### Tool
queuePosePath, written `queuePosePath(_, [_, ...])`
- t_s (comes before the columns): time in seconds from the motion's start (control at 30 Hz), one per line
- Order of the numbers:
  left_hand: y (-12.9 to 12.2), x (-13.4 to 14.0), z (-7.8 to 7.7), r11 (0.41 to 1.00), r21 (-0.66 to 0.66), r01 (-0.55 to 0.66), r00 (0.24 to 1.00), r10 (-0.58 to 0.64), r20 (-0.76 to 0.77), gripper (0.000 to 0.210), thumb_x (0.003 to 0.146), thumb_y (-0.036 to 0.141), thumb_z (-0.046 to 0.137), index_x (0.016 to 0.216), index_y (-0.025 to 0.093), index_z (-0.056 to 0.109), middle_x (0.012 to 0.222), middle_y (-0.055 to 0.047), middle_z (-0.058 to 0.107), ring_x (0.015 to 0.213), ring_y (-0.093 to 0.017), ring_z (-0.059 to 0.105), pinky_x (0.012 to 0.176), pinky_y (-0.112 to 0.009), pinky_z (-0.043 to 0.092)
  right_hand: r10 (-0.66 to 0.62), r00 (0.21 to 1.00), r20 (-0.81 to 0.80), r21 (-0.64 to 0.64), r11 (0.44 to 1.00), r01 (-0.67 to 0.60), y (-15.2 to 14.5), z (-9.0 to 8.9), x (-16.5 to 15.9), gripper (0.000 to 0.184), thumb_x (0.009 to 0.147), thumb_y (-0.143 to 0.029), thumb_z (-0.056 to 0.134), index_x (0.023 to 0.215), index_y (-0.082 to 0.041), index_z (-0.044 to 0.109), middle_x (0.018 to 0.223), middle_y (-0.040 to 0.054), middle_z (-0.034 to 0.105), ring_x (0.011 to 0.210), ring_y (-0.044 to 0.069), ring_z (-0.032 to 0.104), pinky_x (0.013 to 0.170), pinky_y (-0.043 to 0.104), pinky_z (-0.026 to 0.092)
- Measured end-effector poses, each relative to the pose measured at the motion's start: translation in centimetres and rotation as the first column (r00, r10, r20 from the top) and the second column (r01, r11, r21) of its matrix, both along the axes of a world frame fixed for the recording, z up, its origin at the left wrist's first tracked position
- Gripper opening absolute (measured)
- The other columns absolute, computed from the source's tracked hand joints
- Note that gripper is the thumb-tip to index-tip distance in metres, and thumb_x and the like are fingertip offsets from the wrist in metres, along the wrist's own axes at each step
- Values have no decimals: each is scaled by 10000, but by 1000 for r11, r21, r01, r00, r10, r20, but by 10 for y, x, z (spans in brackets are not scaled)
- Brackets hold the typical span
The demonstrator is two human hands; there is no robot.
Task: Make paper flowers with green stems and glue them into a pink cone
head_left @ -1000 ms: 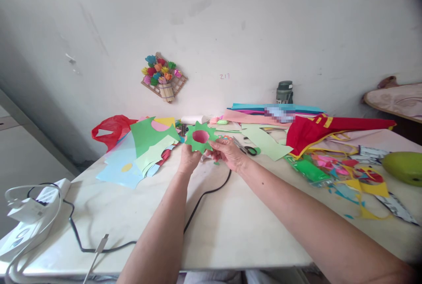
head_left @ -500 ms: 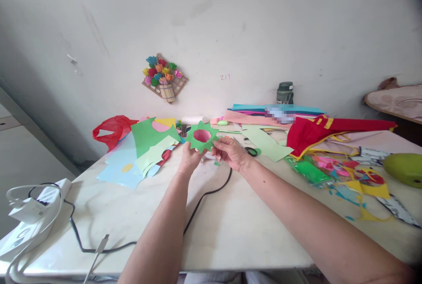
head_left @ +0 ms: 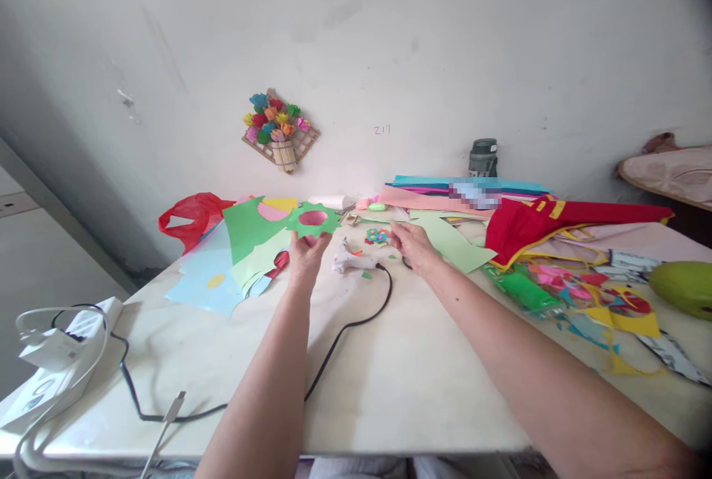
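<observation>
My left hand (head_left: 305, 255) pinches the lower edge of a green paper ring (head_left: 297, 221) with a jagged, pointed outline and a pink hole in the middle. The ring is held above the table. Apart from it, my right hand (head_left: 412, 245) has its fingers curled together; what they hold, if anything, is hidden. Part of a black scissors handle (head_left: 406, 263) shows just below that hand. Between the hands lies a white glue gun (head_left: 350, 260) with a black cord. Small colourful paper flowers (head_left: 377, 236) lie close to my right fingertips.
Coloured paper sheets (head_left: 203, 279) and a red plastic bag (head_left: 192, 216) are at the left. To the right are pale green paper (head_left: 453, 242), a red apron-like cloth (head_left: 517, 230), paper scraps (head_left: 589, 316) and a green fruit-like object (head_left: 684, 286). A power strip (head_left: 83, 334) sits front left.
My right hand has let go of the green paper ring and moved right, over the scissors. My left hand has shifted left with the ring, uncovering the glue gun and paper flowers.
</observation>
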State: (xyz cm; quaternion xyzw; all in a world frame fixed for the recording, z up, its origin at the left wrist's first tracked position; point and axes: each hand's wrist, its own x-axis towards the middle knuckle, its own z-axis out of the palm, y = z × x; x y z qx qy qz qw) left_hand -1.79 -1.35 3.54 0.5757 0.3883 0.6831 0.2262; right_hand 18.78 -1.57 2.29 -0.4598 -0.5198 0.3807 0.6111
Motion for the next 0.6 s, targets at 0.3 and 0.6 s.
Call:
queuePosePath(0.3, [10,-11,-6,993,-8,-115,990,115,76,359,571,319,696,788,178,447,662,39,542,642,-118,556,602,-241,436,-203,253,946,273,918,-286,-17,-4,-23,66,665,-283,645,647,-243,694,1159,20,571,1064,261,466,883,387,319])
queuePosePath(0.6, [8,-9,-7,989,-31,-147,988,148,33,336,575,335,688,739,177,440,646,40,529,624,-109,541,610,-243,443,-317,164,934,356,852,-384,-17,-23,-37,379,765,-43,411,996,-215,658,1229,55,533,1187,225,367,1014,422,190])
